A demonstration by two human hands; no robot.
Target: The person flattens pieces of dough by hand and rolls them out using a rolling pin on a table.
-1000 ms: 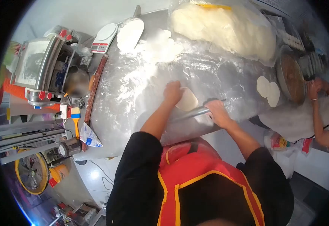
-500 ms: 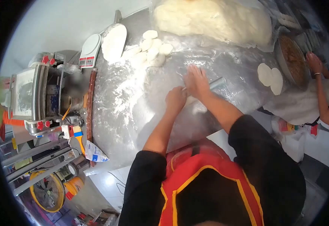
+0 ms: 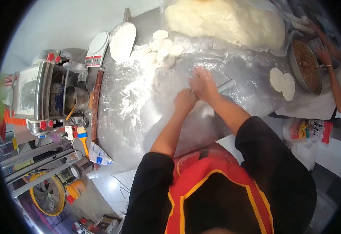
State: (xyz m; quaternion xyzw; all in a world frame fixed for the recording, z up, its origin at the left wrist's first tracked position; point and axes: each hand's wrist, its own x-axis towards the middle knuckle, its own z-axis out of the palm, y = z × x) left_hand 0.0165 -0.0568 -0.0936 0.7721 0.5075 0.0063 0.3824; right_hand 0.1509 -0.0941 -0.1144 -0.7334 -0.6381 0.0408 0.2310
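R hand [image 3: 204,84] flat over rolling pin [image 3: 226,86], L hand [image 3: 185,99] curled, can't tell grip, dough rounds [image 3: 162,54] beyond, bowl [image 3: 297,73] far R

Clearances on the worktop [image 3: 119,132]
Passage is afforded between the left hand [image 3: 185,100] and the reddish-brown bar [image 3: 95,124]. Forward travel is blocked by the pile of dough rounds [image 3: 163,54] and the bagged dough [image 3: 225,23]; rightward, by two flat rounds [image 3: 288,87] and a metal bowl [image 3: 296,72].
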